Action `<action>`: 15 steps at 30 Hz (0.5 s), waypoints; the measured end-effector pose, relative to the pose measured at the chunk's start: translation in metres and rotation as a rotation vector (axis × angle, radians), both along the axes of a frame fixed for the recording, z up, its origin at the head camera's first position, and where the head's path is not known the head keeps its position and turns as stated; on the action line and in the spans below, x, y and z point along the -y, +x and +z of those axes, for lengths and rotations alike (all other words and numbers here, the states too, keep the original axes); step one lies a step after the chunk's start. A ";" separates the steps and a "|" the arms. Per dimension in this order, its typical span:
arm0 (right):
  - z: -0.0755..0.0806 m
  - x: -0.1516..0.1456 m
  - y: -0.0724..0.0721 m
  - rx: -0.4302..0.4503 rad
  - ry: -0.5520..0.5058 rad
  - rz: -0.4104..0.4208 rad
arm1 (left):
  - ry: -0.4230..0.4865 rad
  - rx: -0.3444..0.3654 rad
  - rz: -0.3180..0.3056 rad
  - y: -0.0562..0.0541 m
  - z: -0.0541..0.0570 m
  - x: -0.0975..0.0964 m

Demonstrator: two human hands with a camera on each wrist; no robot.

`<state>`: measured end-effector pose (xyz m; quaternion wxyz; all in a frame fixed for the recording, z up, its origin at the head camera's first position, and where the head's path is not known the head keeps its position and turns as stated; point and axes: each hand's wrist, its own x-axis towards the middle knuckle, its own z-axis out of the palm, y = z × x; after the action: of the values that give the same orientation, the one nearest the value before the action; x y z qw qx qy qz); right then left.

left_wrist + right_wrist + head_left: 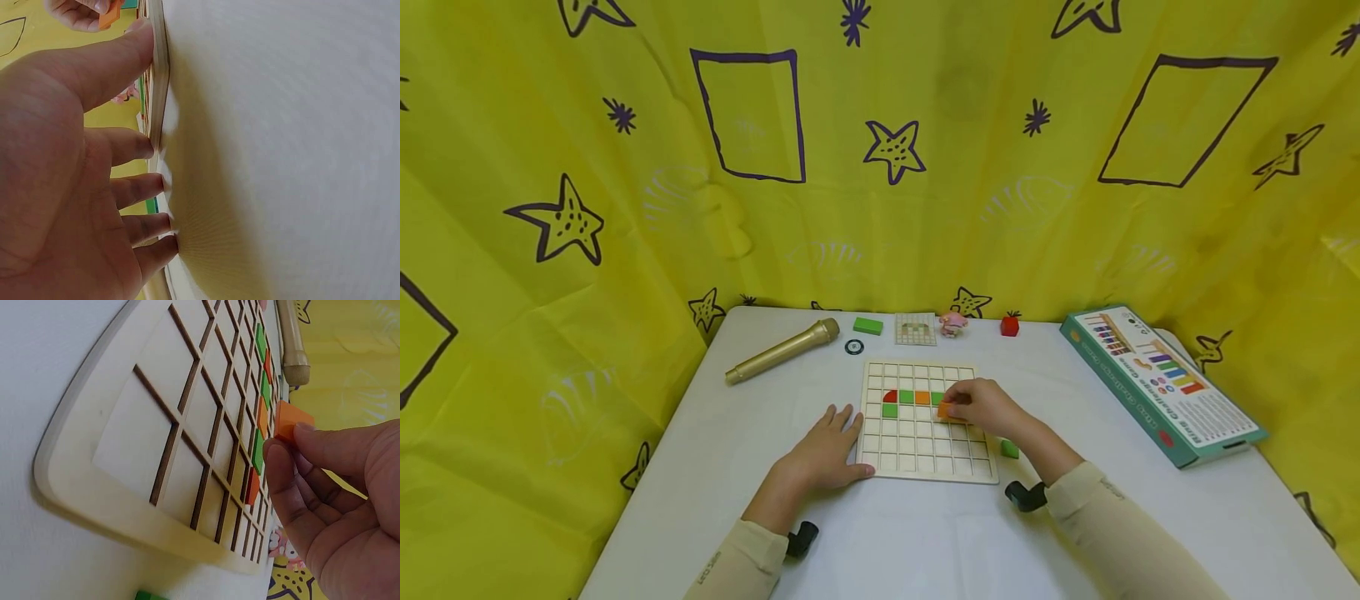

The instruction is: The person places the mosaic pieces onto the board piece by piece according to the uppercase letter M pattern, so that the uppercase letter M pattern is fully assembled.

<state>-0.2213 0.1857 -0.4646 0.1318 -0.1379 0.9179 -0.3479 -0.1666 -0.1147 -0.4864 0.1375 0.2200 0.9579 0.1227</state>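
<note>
Your right grip [987, 407] pinched an orange block [295, 420] at its fingertips — grid board [925, 466] just beneath that grip. Your left grip [822, 454] lay fingers spread — its thumb touching the board's edge.

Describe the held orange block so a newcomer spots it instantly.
Find the pale gridded board on the white table. Over its right side in the head view, the right hand pinches the orange block. It is the one held; the other orange block sits in the grid.
</note>
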 end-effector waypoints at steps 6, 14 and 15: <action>-0.002 0.009 -0.001 -0.017 0.011 0.006 | -0.008 -0.009 0.000 0.001 0.000 0.000; -0.001 0.020 -0.002 -0.036 -0.013 0.036 | -0.010 -0.014 -0.002 0.001 -0.001 -0.001; -0.001 0.022 -0.003 -0.037 -0.012 0.040 | -0.011 -0.014 -0.001 0.000 -0.001 -0.001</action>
<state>-0.2240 0.1641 -0.4654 0.1208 -0.1636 0.9152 -0.3479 -0.1663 -0.1139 -0.4873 0.1319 0.2205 0.9595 0.1158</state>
